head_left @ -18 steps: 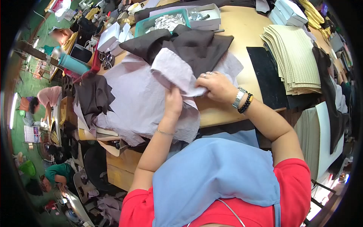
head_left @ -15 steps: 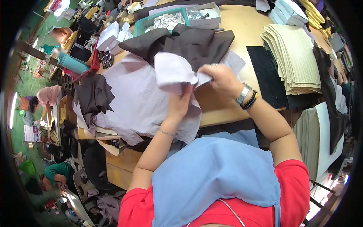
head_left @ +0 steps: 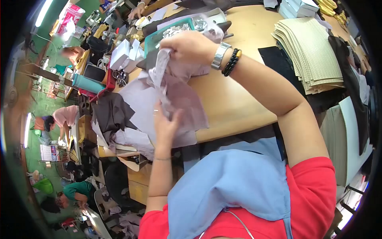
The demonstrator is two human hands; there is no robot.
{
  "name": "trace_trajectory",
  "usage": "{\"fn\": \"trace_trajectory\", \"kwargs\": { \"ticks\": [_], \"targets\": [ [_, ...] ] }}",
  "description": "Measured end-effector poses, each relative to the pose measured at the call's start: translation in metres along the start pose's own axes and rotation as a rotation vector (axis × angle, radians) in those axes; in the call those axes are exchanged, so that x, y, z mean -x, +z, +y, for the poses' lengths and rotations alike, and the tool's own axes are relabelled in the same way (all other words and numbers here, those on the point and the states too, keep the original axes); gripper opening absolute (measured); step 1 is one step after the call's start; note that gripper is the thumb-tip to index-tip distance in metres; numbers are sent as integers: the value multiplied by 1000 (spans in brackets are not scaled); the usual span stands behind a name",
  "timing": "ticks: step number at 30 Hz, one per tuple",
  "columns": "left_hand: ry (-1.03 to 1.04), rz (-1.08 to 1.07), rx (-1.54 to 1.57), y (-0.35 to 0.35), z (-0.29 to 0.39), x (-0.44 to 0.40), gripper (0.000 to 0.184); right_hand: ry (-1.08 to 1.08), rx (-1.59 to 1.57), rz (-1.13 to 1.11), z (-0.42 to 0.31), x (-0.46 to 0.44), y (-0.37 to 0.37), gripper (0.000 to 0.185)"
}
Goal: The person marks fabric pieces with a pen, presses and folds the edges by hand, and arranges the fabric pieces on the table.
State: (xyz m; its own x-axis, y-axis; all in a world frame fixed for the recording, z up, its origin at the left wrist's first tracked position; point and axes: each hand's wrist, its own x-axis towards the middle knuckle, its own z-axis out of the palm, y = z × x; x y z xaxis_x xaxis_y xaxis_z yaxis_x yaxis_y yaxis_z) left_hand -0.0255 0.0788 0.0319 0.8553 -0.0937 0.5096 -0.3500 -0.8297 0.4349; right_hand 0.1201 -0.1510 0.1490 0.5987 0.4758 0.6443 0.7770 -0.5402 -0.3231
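Note:
My right hand (head_left: 181, 48), with a metal watch and dark beads at the wrist, is closed on the top of a pale lilac fabric piece (head_left: 160, 71). The piece hangs in folds, blurred by motion. Below it, my left hand (head_left: 165, 125) has thumb and fingers apart at the fabric's lower end. More lilac fabric (head_left: 137, 97) lies spread on the table beneath both hands. Dark brown fabric (head_left: 113, 113) lies to its left. Past my right hand stands a teal bin (head_left: 149, 42) of small pale pieces, partly hidden by the hand and cloth.
The yellowish tabletop (head_left: 234, 95) extends to the right, with a black sheet (head_left: 274, 65) and a stack of cream textured sheets (head_left: 304, 55). White boxes (head_left: 121, 55) and a turquoise cylinder (head_left: 86, 83) are at the left. Other people (head_left: 73, 191) work beyond the table's left side.
My right hand has moved up and left with the lilac fabric, which now hangs down. My left hand has shifted left and lower, its thumb and fingers parting. The camera view has turned slightly.

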Motion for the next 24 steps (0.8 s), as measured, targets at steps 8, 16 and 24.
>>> {"fn": "trace_trajectory", "kwargs": {
  "ticks": [8, 16, 24],
  "targets": [
    [-475, -739, -111, -37, -8, 7, 66, -9, 127, -8, 48, 31, -18, 23],
    [-380, -459, 481, -53, -51, -50, 44, 364, 235, 361, 83, 176, -62, 31],
    [-256, -87, 194, 80, -99, -100, 44, 107, 327, -157, -48, 193, -30, 42]
  ]
}}
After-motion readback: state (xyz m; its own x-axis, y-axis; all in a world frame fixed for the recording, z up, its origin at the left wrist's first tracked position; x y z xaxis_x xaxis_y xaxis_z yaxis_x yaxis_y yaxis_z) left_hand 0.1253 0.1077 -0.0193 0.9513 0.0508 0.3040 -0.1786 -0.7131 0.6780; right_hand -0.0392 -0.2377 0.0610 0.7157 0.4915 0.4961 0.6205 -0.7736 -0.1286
